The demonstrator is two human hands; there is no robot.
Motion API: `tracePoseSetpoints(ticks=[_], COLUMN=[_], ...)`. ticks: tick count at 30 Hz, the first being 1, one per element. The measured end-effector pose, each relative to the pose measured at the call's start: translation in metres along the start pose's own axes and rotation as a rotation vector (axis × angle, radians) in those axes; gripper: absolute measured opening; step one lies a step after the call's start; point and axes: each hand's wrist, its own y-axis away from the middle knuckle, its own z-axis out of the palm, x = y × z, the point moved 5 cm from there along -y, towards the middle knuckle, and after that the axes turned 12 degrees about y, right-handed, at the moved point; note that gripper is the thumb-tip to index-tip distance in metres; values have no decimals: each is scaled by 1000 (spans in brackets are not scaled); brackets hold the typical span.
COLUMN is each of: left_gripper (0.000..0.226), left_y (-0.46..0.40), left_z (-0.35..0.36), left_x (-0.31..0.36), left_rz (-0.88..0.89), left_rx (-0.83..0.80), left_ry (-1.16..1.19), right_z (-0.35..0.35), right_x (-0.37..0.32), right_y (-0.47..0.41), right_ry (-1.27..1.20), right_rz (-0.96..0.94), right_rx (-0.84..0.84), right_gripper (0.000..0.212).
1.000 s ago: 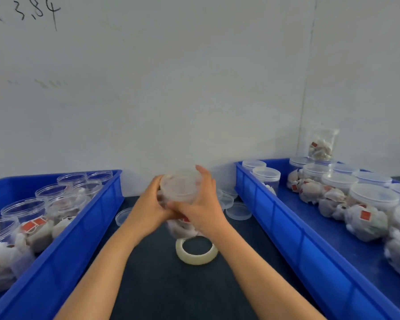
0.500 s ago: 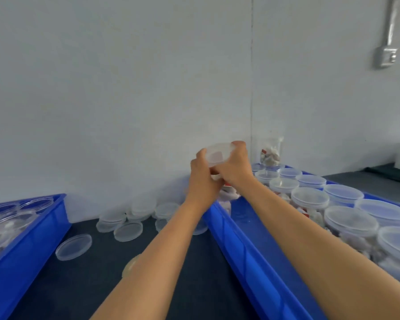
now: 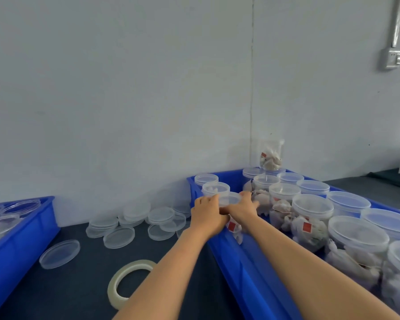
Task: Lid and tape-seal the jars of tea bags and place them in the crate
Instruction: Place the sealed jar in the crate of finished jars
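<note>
Jar (image 3: 231,211) of tea bags sits between our two hands at the near-left corner of the right-hand crate (image 3: 247,269), its clear lid (image 3: 229,200) level with our fingertips and its lower body showing below them, just inside the crate's blue wall. Our left hand (image 3: 206,215) wraps the jar's left side, fingers (image 3: 208,200) curled up against the lid rim; our right hand (image 3: 245,207) clasps the right side, fingers reaching away from us past the lid. Both hands grasp the jar. Much of its wall is hidden behind our palms; only a red tag (image 3: 231,226) and pale tea bags show under our wrists, and we cannot tell whether its base touches the crate floor or whether tape circles the lid.

Beyond our fingertips stand two lidded jars (image 3: 215,189) along the crate's left wall, and to the right of our right hand a crowd of lidded jars (image 3: 312,209) fills the crate, the nearest cut off by the frame's edge. Left of our left hand, loose lids (image 3: 136,218) lie heaped on the dark surface (image 3: 79,287) against the wall. A tape roll (image 3: 116,282) lies flat under our left forearm, partly covered by it. A second blue crate (image 3: 21,239), at far left, is cropped, its open jars blurred.

Both forearms stretch forward, bare, converging on the jar, backs of the hands turned up.
</note>
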Motion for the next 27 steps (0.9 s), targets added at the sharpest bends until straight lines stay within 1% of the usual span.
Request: tracePoseSetpoints(ticks=[2, 5, 8, 10, 13, 14, 16, 18, 19, 21, 22, 24, 27], left_gripper=[47, 42, 53, 62, 64, 65, 68, 64, 55, 31, 27, 26, 15], left_y=[-1, -3, -3, 1, 10, 14, 24, 37, 44, 64, 78, 109, 158], left_z=[2, 2, 2, 2, -3, -8, -21, -42, -54, -81, -94, -119, -155], left_x=[-1, -1, -2, -4, -7, -9, -14, -21, -27, -41, -50, -72, -104], left_rz=[-23, -25, -34, -51, -66, -63, -58, -81, -103, -155, -185, -238, -334], left_rx=[-24, -39, -83, -123, -158, -150, -117, -66, -31, 56, 101, 190, 312], left_ry=[-23, -93, -145, -85, 13, 15, -9, -19, 8, 134, 204, 270, 287], right_z=[1, 3, 1, -1, -3, -3, -2, 1, 5, 19, 27, 47, 87], right_x=[3, 4, 6, 6, -4, -11, -25, -44, -55, -78, -89, -106, -125], right_y=[1, 2, 5, 6, 10, 13, 24, 39, 49, 72, 87, 115, 152], right_ry=[39, 45, 12, -18, -12, 22, 172, 292, 284, 196, 154, 104, 54], right_rz=[45, 6, -10, 26, 81, 94, 100, 14, -76, -300, -399, -509, -561], right_rx=[-5, -53, -117, -142, -121, -98, -18, 90, 138, 201, 218, 199, 60], right_gripper=[76, 82, 89, 88, 85, 85, 85, 75, 67, 53, 48, 43, 39])
